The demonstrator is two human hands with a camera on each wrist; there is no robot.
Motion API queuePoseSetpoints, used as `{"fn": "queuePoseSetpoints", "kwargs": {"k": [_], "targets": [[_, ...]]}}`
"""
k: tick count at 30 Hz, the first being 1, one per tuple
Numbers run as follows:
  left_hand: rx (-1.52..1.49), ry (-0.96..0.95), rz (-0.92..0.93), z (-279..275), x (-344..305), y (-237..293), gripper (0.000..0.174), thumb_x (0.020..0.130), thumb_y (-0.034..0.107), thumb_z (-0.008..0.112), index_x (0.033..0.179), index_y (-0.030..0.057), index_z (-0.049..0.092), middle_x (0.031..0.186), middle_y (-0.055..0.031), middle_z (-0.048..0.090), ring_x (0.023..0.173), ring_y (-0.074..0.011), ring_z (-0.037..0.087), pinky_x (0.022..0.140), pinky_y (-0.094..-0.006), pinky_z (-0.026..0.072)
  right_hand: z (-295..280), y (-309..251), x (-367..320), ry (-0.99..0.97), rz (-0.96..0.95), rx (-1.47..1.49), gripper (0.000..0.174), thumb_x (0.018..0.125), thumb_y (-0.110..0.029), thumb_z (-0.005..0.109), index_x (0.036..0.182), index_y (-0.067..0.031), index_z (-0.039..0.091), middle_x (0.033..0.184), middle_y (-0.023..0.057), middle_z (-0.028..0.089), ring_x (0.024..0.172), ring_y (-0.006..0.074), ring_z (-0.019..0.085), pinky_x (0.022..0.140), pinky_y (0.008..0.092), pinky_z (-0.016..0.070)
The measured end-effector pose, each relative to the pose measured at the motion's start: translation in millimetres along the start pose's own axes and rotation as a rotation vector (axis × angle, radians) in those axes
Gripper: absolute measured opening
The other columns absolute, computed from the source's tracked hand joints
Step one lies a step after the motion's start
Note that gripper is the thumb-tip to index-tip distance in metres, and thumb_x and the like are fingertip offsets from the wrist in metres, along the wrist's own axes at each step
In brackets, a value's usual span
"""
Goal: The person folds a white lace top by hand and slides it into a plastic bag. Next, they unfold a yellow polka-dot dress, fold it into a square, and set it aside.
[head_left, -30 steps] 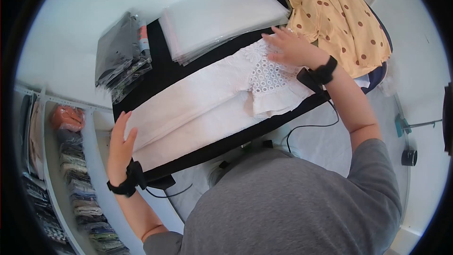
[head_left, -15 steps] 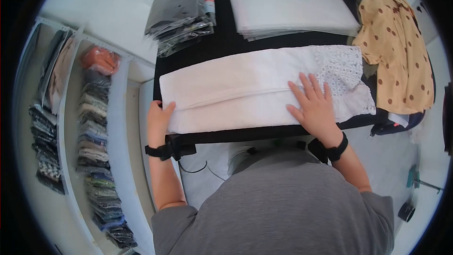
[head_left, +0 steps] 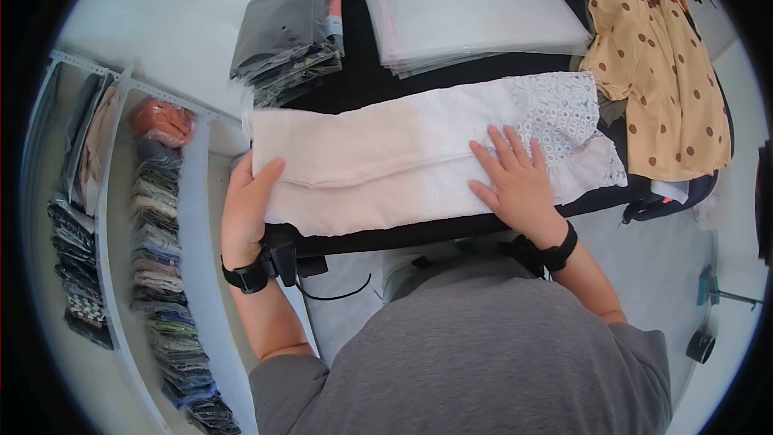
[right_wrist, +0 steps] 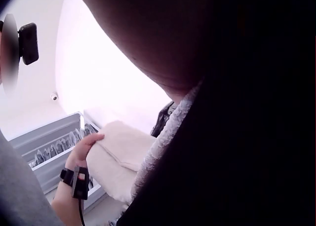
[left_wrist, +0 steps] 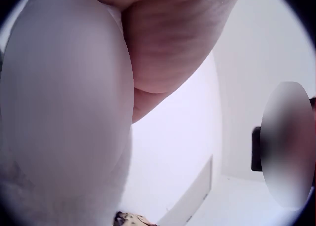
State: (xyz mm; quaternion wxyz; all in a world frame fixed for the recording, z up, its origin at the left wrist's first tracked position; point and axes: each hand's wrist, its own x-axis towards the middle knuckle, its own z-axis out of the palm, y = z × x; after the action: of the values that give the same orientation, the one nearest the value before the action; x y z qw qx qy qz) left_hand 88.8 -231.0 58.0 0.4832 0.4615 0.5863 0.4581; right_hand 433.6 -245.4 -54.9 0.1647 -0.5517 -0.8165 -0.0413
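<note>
White garment [head_left: 346,145]: stretches across the tabletop [head_left: 358,72], nine to two o'clock.
Left hand [head_left: 245,205]: pinches the nine-o'clock end, now lifted, so I see it no longer flat.
Right hand [head_left: 525,197]: open, fingers spread, rests beside the lace [head_left: 564,105].

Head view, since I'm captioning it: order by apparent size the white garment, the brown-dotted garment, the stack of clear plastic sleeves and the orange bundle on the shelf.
1. White garment
2. Brown-dotted garment and stack of clear plastic sleeves: too alike to rank
3. Orange bundle
</note>
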Motion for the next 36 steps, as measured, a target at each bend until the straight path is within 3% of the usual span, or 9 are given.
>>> {"fn": "queuePoseSetpoints", "kwargs": {"k": [7, 8, 13, 18, 20, 22, 26, 28, 36], "targets": [[0.517, -0.180, 0.324, 110.8, 26.3, -26.4, 0.045, 0.083, 0.014, 0.060, 0.123, -0.0050, 0.051, 0.108, -0.0133, 0.062, 0.094, -0.0161, 0.059, 0.083, -0.0290, 0.0462, 2.5, 2.4, -1.1, 0.039, -0.011, 0.027, 0.052, 0.084, -0.042, 0.057, 0.129, -0.0178, 0.051, 0.138, 0.0116, 0.042, 0.131, 0.0300, 0.035, 0.104, 0.0547, 0.0252], [0.515, -0.167, 0.438, 134.9, 20.8, -27.3, 0.050, 0.082, 0.017, 0.059, 0.125, -0.0049, 0.048, 0.103, -0.0193, 0.064, 0.092, -0.0254, 0.063, 0.082, -0.0337, 0.0469, 1.8, 2.5, -0.5, 0.043, -0.004, 0.023, 0.052, 0.084, -0.042, 0.057, 0.129, -0.0178, 0.051, 0.138, 0.0116, 0.042, 0.131, 0.0300, 0.035, 0.104, 0.0547, 0.0252], [0.893, -0.235, 0.267, 182.2, 22.7, -70.6, 0.059, 0.079, 0.016, 0.057, 0.130, -0.0085, 0.041, 0.107, -0.0282, 0.059, 0.098, -0.0338, 0.061, 0.084, -0.0369, 0.0463, 0.5, 2.7, -1.2, 0.053, -0.007, 0.080, 0.052, 0.083, -0.042, 0.058, 0.129, -0.0177, 0.052, 0.138, 0.0113, 0.043, 0.131, 0.0299, 0.035, 0.104, 0.0551, 0.0255], [0.693, -0.228, 0.429, 167.7, 18.1, -75.8, 0.058, 0.085, 0.019, 0.060, 0.132, -0.0072, 0.040, 0.103, -0.0198, 0.062, 0.085, -0.0312, 0.063, 0.075, -0.0364, 0.0483, -0.3, 2.8, -1.9, 0.043, -0.013, 0.095, 0.051, 0.083, -0.041, 0.059, 0.128, -0.0164, 0.052, 0.138, 0.0120, 0.043, 0.131, 0.0298, 0.035, 0.104, 0.0554, 0.0250], [0.385, -0.304, 0.176, 152.7, 4.5, -52.8, 0.050, 0.088, 0.015, 0.058, 0.132, -0.0023, 0.042, 0.093, -0.0095, 0.061, 0.077, -0.0180, 0.061, 0.070, -0.0287, 0.0481, -5.5, 4.4, 1.1, 0.036, -0.012, 0.111, 0.051, 0.083, -0.039, 0.059, 0.128, -0.0151, 0.052, 0.137, 0.0128, 0.044, 0.131, 0.0298, 0.035, 0.104, 0.0554, 0.0244], [0.342, -0.082, 0.323, 123.4, 3.7, -55.8, 0.042, 0.090, 0.008, 0.055, 0.130, 0.0018, 0.046, 0.086, -0.0027, 0.056, 0.074, -0.0082, 0.055, 0.068, -0.0225, 0.0460, -12.4, 7.6, 5.6, 0.064, 0.011, 0.281, 0.047, 0.083, -0.031, 0.063, 0.123, -0.0082, 0.054, 0.125, 0.0145, 0.054, 0.123, 0.0317, 0.045, 0.101, 0.0483, 0.0333], [0.194, 0.195, 0.269, 71.4, -6.2, -68.7, 0.031, 0.091, 0.011, 0.053, 0.121, 0.0019, 0.052, 0.091, -0.0024, 0.059, 0.081, -0.0094, 0.056, 0.069, -0.0219, 0.0427, -24.0, 1.3, 26.1, 0.106, 0.041, 0.576, 0.047, 0.081, -0.023, 0.066, 0.120, -0.0015, 0.051, 0.108, 0.0191, 0.061, 0.106, 0.0355, 0.056, 0.089, 0.0418, 0.0440], [0.232, 0.226, 0.231, 55.5, -8.8, -86.6, 0.030, 0.091, 0.012, 0.053, 0.120, 0.0020, 0.053, 0.093, -0.0025, 0.060, 0.082, -0.0098, 0.057, 0.070, -0.0226, 0.0430, -16.9, -11.3, 34.8, -0.074, 0.346, 0.786, 0.052, 0.080, -0.017, 0.067, 0.125, -0.0013, 0.046, 0.095, 0.0163, 0.061, 0.085, 0.0295, 0.061, 0.077, 0.0338, 0.0485], [0.233, 0.137, 0.075, 47.3, -19.9, -102.8, 0.030, 0.089, 0.010, 0.056, 0.117, -0.0002, 0.053, 0.096, -0.0073, 0.061, 0.084, -0.0114, 0.057, 0.074, -0.0238, 0.0463, -3.8, -31.1, 52.6, -0.024, 0.226, 0.812, 0.056, 0.076, -0.003, 0.062, 0.129, -0.0062, 0.045, 0.084, 0.0155, 0.056, 0.073, 0.0250, 0.055, 0.070, 0.0342, 0.0465]]}}
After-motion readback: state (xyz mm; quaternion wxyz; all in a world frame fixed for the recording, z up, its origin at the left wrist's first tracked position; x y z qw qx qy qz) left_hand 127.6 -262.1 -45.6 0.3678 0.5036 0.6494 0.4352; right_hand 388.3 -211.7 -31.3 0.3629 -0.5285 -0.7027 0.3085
